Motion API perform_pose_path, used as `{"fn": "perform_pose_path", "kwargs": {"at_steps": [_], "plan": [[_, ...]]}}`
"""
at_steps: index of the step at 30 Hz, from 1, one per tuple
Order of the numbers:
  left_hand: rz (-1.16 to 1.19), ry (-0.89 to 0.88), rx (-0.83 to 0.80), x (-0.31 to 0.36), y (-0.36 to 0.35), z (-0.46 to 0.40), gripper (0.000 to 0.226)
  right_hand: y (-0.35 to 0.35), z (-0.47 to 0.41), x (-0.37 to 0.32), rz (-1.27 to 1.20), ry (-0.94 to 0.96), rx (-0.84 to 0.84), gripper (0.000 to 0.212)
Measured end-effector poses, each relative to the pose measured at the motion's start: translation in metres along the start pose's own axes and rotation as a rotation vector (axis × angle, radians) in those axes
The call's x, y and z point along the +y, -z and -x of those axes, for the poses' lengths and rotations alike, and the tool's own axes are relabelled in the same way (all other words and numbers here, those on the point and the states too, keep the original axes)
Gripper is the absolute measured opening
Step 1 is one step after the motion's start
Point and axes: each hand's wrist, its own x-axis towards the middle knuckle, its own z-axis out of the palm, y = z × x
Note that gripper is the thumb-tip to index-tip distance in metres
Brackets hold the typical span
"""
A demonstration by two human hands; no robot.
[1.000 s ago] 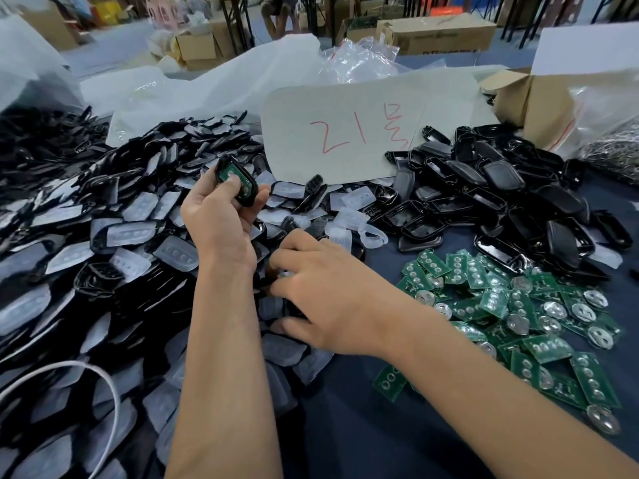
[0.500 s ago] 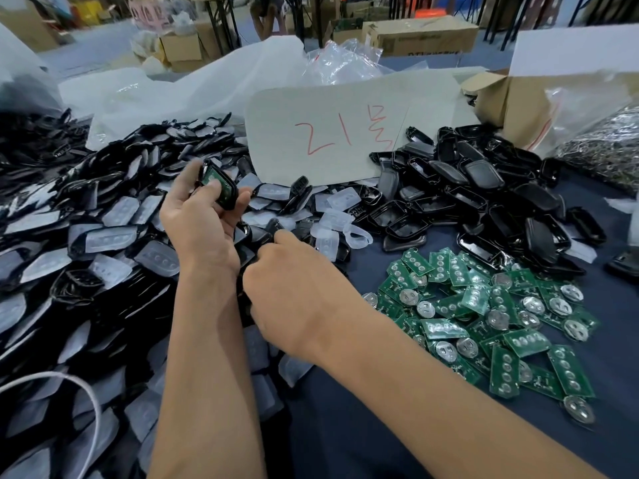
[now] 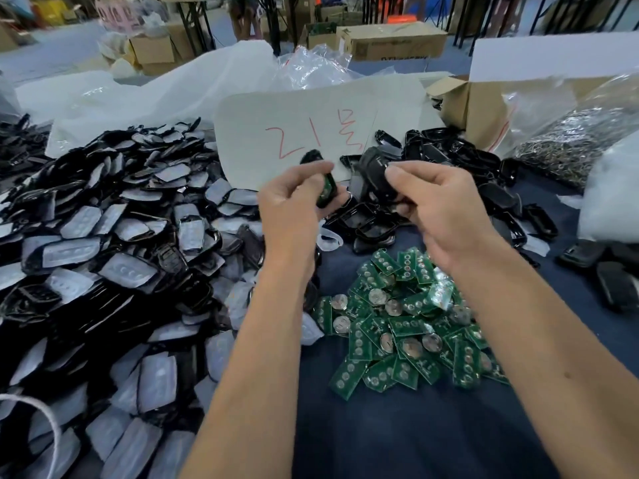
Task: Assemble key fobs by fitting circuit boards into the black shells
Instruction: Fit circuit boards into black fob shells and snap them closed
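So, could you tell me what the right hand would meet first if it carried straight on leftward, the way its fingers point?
Most likely the shell with the green board gripped by the left hand: the right hand, holding a black shell, faces it across a small gap. Their relative depth is unclear.

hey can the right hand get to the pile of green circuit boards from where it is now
Probably yes. The green circuit boards lie uncovered just below the right hand, nothing between. But that hand already grips a black shell, so its fingers aren't free.

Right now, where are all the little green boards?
In the head view, the green boards lie heaped on the blue cloth, right of centre, below both hands, just nearer than the black shells.
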Motion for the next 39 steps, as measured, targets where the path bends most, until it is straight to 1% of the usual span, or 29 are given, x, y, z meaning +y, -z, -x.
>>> {"fn": "perform_pose_path", "kwargs": {"at_steps": [2,4,6,9,12,15,18,20,24,26,28,29,31,32,33,34,36,39], "plan": [[-0.095,0.037,-0.100,-0.017,-0.025,0.010,0.014,0.017,-0.009,0.005,-0.072,-0.037,0.022,0.014],[-0.173,0.041,-0.170,-0.030,-0.037,0.016,0.008,0.028,-0.012,0.010,-0.057,-0.035,0.017,0.011],[-0.195,0.045,-0.207,-0.034,-0.039,0.018,0.005,0.034,-0.013,0.015,-0.076,-0.051,-0.015,0.010],[-0.190,0.074,-0.210,-0.034,-0.035,0.018,0.009,0.037,-0.012,0.020,-0.163,-0.092,-0.098,0.012],[-0.198,0.115,-0.223,-0.033,-0.031,0.017,0.017,0.039,-0.012,0.027,-0.211,-0.094,-0.136,0.012],[-0.226,0.163,-0.216,-0.035,-0.031,0.017,0.022,0.040,-0.011,0.033,-0.226,-0.077,-0.138,0.022],[-0.247,0.181,-0.241,-0.038,-0.033,0.018,0.016,0.043,-0.012,0.037,-0.257,-0.045,-0.129,0.028],[-0.235,0.190,-0.257,-0.038,-0.035,0.019,0.017,0.043,-0.012,0.039,-0.289,-0.042,-0.132,0.030],[-0.203,0.214,-0.290,-0.036,-0.037,0.020,0.029,0.046,-0.013,0.041,-0.395,-0.099,-0.150,0.035],[-0.224,0.203,-0.277,-0.037,-0.037,0.020,0.027,0.045,-0.013,0.042,-0.358,-0.092,-0.117,0.031],[-0.328,0.119,-0.237,-0.038,-0.037,0.019,0.021,0.040,-0.013,0.044,-0.213,-0.032,-0.044,0.025],[-0.431,0.035,-0.218,-0.039,-0.036,0.018,0.017,0.037,-0.013,0.046,-0.125,0.011,-0.005,0.022],[-0.714,-0.199,-0.188,-0.040,-0.035,0.019,0.013,0.030,-0.011,0.050,0.008,0.081,0.048,0.018],[-0.840,-0.316,-0.184,-0.040,-0.035,0.022,0.011,0.027,-0.010,0.051,0.042,0.097,0.058,0.020],[-0.911,-0.400,-0.188,-0.040,-0.036,0.024,0.009,0.025,-0.009,0.052,0.055,0.101,0.065,0.025],[-0.944,-0.447,-0.198,-0.040,-0.037,0.026,0.007,0.023,-0.008,0.052,0.048,0.097,0.076,0.030],[-0.962,-0.488,-0.219,-0.041,-0.038,0.027,0.007,0.024,-0.008,0.053,0.002,0.077,0.091,0.031],[-0.873,-0.449,-0.254,-0.039,-0.037,0.026,0.008,0.027,-0.010,0.049,-0.046,0.054,0.075,0.021]]}}
